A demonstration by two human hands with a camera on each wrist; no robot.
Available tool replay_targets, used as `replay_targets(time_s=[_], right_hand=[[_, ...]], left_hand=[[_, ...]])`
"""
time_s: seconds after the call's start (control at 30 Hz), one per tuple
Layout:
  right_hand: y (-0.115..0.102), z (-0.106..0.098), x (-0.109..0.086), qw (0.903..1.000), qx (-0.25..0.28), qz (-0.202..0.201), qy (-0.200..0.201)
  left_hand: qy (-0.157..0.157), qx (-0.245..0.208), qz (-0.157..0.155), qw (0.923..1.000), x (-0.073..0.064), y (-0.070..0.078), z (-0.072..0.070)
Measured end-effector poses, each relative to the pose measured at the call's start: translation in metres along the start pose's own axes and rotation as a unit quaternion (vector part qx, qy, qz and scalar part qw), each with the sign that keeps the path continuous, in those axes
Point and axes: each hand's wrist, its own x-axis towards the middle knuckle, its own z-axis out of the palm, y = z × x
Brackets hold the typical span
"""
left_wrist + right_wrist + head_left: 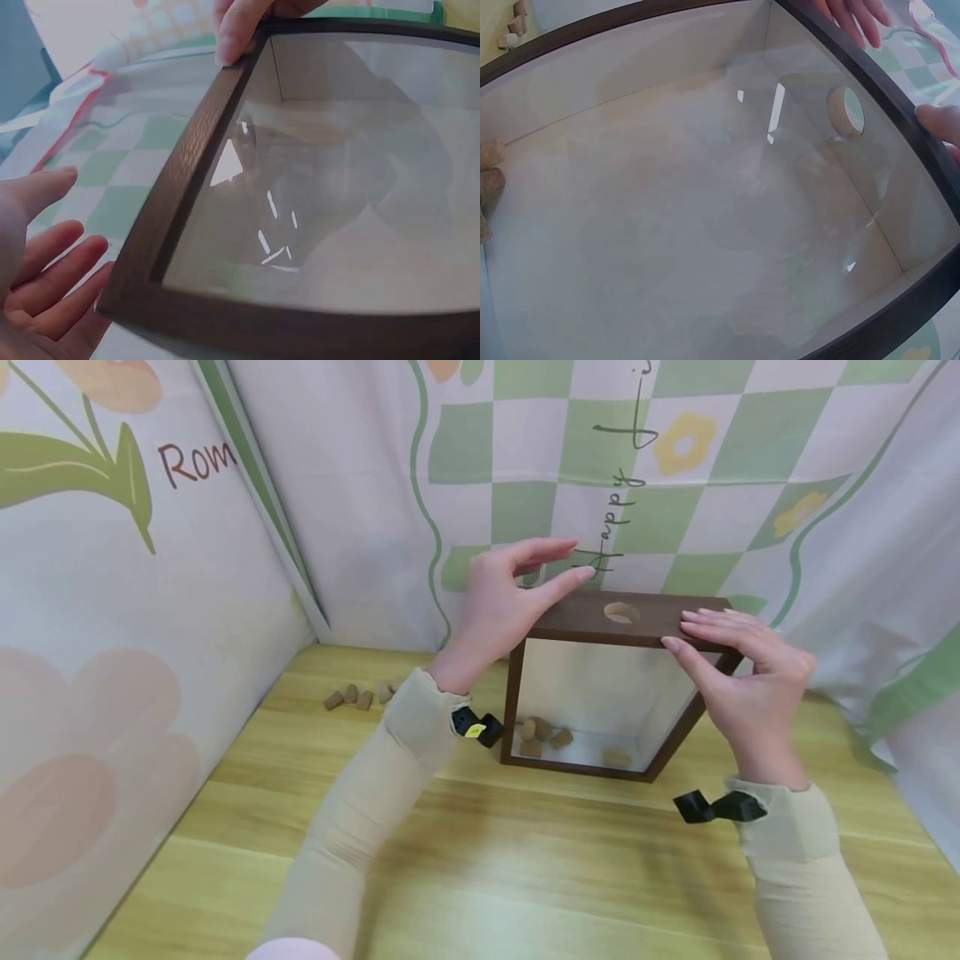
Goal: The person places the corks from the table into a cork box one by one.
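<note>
A dark brown wooden frame box [577, 771] with a clear front and a round hole [622, 612] in its top stands on the table. Inside, several small corks [561, 739] lie at the bottom, mostly toward the left. My left hand [506, 602] hovers at the top left corner, fingers extended, thumb near the top edge; nothing shows between its fingers. Over the top right corner rests my right hand [757, 668], its fingers laid along the top and its thumb on the front edge. In the right wrist view, the thumb [939, 121] touches the frame.
Several loose corks [351, 695] lie on the wooden table [465, 860] left of the box, partly hidden by the left sleeve. A printed curtain [585, 460] hangs close behind the box. Another patterned fabric panel [150, 652] borders the table's left side.
</note>
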Motion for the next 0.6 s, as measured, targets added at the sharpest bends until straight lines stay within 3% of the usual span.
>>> replay_targets(time_s=[0.33,0.6], right_hand=[[0.001,0.001,0.0,1.0,0.002,0.001,-0.003],[0.002,0.002,0.0,0.9999,0.008,0.0,0.007]], left_hand=[[0.091,-0.001,-0.022,0.9956,-0.018,-0.018,-0.034],[0.124,-0.011,-0.044,0.9912,-0.036,-0.04,-0.064]])
